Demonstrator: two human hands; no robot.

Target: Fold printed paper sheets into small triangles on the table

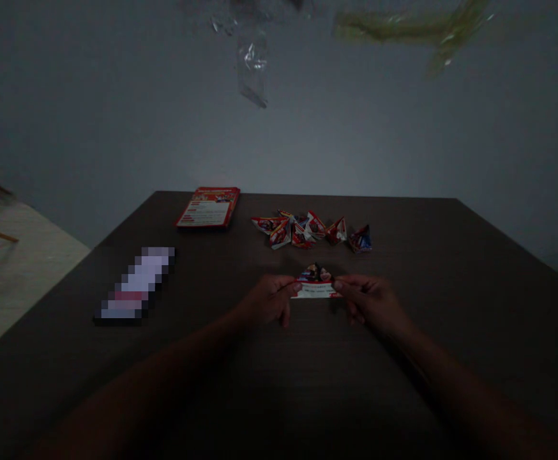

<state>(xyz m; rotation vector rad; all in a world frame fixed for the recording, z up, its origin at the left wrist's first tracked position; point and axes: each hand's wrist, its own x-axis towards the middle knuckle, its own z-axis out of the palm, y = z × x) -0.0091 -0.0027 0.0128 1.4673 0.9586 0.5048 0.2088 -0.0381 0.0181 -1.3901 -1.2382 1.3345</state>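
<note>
Between my two hands is a partly folded printed leaflet (pixel 315 289), its top narrowed to a peak and its lower part a white strip with red edging. My left hand (pixel 270 299) pinches its left end between thumb and fingers. On the right end, my right hand (pixel 366 297) grips it the same way. Just beyond lie several folded paper shapes (pixel 302 230) in red, white and yellow, bunched together. A bluish folded piece (pixel 361 239) sits at the right of that group.
A stack of red and white leaflets (pixel 207 207) lies at the table's far left. Nearer on the left is a phone (pixel 135 284) with a blurred screen. The dark table (pixel 451 255) meets a grey wall (pixel 355 128); a clear plastic piece (pixel 253 67) hangs there.
</note>
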